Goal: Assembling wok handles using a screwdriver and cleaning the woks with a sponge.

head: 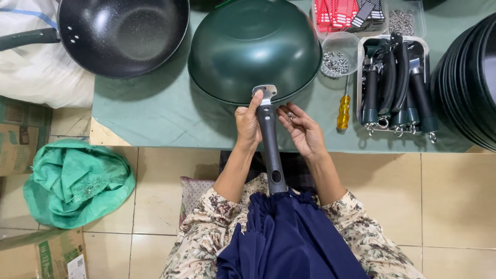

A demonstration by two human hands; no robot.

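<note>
Seen from above, a person in floral sleeves worked at a green counter (155, 113). A dark green wok (253, 49) lay upside down near the counter's front edge, its dome up, so the rim faced the person. The left hand (248, 124) was closed around a long dark handle (270, 150), pressing its metal bracket (265, 93) against the wok's rim, apparently to line it up for fastening. The handle's far end reached back over the person's lap. The right hand (302, 129) was held half open beside the handle, cupping what looked like small silver screws (290, 115).

A yellow-handled screwdriver (343, 111) lay just right of that hand, near a clear tub of fasteners (337, 62) and a metal tray of spare handles (395, 82). A black wok (121, 31) sat to the left, stacked pans (467, 82) to the right. Bare counter remained left of the green wok; the right side was crowded.
</note>
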